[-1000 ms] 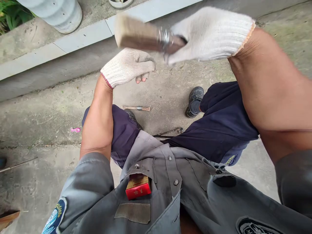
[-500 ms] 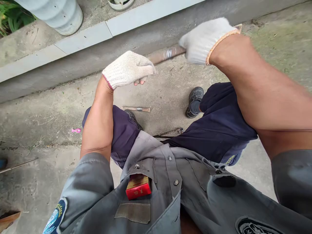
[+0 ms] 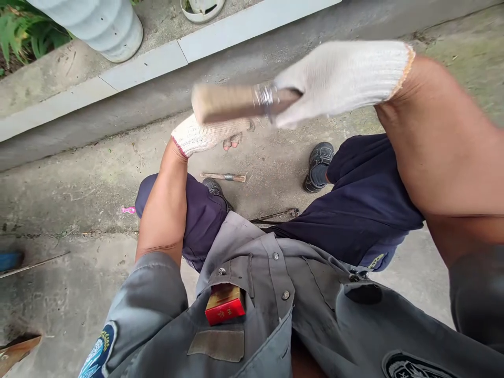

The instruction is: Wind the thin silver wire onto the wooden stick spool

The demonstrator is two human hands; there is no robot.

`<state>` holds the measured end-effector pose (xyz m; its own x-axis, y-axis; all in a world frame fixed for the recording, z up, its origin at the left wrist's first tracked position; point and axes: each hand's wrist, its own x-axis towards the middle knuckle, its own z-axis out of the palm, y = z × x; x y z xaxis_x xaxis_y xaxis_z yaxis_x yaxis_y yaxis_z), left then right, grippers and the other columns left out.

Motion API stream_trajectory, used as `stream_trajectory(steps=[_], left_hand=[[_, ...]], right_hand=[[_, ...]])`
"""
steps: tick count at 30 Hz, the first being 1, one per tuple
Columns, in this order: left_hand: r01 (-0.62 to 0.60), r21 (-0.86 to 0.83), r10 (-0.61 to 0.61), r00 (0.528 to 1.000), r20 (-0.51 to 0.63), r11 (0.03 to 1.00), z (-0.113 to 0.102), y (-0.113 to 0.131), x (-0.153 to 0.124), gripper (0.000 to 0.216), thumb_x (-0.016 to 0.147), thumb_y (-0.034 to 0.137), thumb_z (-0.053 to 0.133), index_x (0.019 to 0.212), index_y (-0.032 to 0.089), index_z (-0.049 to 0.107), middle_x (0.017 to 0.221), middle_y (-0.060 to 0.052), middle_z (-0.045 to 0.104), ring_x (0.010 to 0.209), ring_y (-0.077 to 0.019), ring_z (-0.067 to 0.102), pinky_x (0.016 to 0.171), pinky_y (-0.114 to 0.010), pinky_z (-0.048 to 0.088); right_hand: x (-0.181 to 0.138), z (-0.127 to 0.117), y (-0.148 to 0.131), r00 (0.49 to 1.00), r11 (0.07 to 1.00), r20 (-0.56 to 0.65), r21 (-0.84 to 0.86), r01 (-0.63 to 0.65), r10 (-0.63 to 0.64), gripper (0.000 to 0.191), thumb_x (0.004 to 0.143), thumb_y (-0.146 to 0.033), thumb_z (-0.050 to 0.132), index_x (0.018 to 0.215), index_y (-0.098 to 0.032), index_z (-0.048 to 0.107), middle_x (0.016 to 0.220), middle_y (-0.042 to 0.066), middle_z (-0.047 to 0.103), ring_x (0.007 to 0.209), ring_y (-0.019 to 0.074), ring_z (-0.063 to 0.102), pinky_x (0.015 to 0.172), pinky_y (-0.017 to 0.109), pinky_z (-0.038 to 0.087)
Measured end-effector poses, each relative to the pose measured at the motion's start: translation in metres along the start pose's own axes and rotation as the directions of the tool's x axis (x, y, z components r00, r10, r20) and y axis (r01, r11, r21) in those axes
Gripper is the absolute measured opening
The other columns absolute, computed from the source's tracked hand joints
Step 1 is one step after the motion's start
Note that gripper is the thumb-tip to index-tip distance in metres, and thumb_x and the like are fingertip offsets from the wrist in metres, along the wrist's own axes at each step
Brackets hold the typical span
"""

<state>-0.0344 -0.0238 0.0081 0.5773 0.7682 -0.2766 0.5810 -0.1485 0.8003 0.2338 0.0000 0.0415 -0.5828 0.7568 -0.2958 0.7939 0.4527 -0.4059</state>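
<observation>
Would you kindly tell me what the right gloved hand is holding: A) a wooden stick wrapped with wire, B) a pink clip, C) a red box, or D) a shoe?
A: the right hand grips a wooden stick with wire coils around it, raised above the left hand.

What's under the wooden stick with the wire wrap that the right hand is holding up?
Under the blurred wooden stick, the white-gloved left hand, fist closed. Its knuckles are covered by the stick; its contents are hidden.

Upper centre, blurred matt wooden stick (image 3: pixel 224 102) bound with shiny metal wire (image 3: pixel 266 97), white knitted cotton gloves on right hand (image 3: pixel 338 79) and left hand (image 3: pixel 208 136), rough grey concrete ground (image 3: pixel 79 184), lower centre glossy red card packet (image 3: pixel 224 307) in matt grey cloth shirt (image 3: pixel 252 310)
</observation>
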Motion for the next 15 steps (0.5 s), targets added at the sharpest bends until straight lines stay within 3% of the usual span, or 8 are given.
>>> stream_trajectory(steps=[3,5,7,9,11,13,15], left_hand=[[-0.020,0.003,0.020,0.998,-0.061,1.000,0.006,0.006,-0.003,0.035,0.098,0.044,0.055,0.101,0.017,0.077,0.078,-0.008,0.073,0.061,-0.0170,0.063,0.066,-0.031,0.050],[0.020,0.043,-0.017,0.998,-0.061,0.999,0.011,0.010,-0.004,0.036,0.097,0.043,0.053,0.101,0.017,0.078,0.076,-0.007,0.072,0.061,-0.0166,0.062,0.066,-0.030,0.049],[0.060,0.092,-0.054,0.997,-0.063,0.994,0.013,0.013,-0.004,0.038,0.096,0.044,0.051,0.097,0.017,0.078,0.075,-0.005,0.071,0.060,-0.0161,0.061,0.065,-0.029,0.048],[0.039,0.118,-0.028,0.996,-0.087,0.992,0.014,0.014,-0.003,0.039,0.096,0.045,0.051,0.093,0.017,0.077,0.072,-0.005,0.070,0.057,-0.0152,0.059,0.062,-0.028,0.046],[0.015,0.120,0.000,0.992,-0.128,0.993,0.012,0.014,-0.002,0.035,0.095,0.044,0.052,0.092,0.018,0.077,0.070,-0.004,0.069,0.054,-0.0148,0.057,0.058,-0.028,0.044],[0.028,0.138,-0.003,0.984,-0.177,0.990,0.009,0.013,-0.001,0.032,0.095,0.041,0.054,0.096,0.019,0.077,0.070,-0.003,0.068,0.053,-0.0149,0.057,0.055,-0.027,0.042],[0.027,0.194,0.012,0.980,-0.198,0.981,0.007,0.012,0.000,0.031,0.095,0.038,0.053,0.097,0.021,0.078,0.071,-0.002,0.068,0.055,-0.0147,0.058,0.057,-0.027,0.043]], right_hand=[[0.006,-0.009,-0.010,0.970,0.990,-0.230,-0.095,-0.108,0.083,0.033,0.085,-0.049,0.063,0.087,-0.018,0.076,0.066,0.001,0.067,0.064,0.0173,0.062,0.063,0.029,0.043],[0.013,-0.009,-0.007,0.907,0.961,-0.387,-0.143,-0.235,0.164,0.044,0.091,-0.048,0.052,0.101,-0.013,0.076,0.083,0.013,0.074,0.082,0.0294,0.072,0.074,0.037,0.050],[0.019,-0.005,-0.001,0.863,0.918,-0.449,-0.193,-0.348,0.233,0.053,0.095,-0.047,0.048,0.118,-0.006,0.072,0.103,0.026,0.074,0.103,0.0422,0.071,0.084,0.048,0.052],[0.024,-0.001,0.002,0.861,0.876,-0.402,-0.230,-0.423,0.311,0.053,0.096,-0.041,0.052,0.129,-0.004,0.068,0.115,0.032,0.071,0.114,0.0483,0.068,0.087,0.056,0.052],[0.027,0.003,0.003,0.875,0.834,-0.292,-0.295,-0.466,0.386,0.048,0.090,-0.027,0.059,0.132,-0.005,0.068,0.120,0.033,0.070,0.117,0.0483,0.066,0.088,0.058,0.052],[0.028,0.007,0.003,0.890,0.819,-0.148,-0.348,-0.455,0.432,0.042,0.091,-0.020,0.058,0.129,-0.009,0.071,0.123,0.029,0.071,0.118,0.0436,0.067,0.090,0.059,0.051],[0.026,0.011,0.004,0.931,0.902,-0.042,-0.234,-0.362,0.362,0.034,0.099,-0.026,0.053,0.123,-0.012,0.074,0.119,0.022,0.073,0.113,0.0358,0.069,0.094,0.058,0.051]])
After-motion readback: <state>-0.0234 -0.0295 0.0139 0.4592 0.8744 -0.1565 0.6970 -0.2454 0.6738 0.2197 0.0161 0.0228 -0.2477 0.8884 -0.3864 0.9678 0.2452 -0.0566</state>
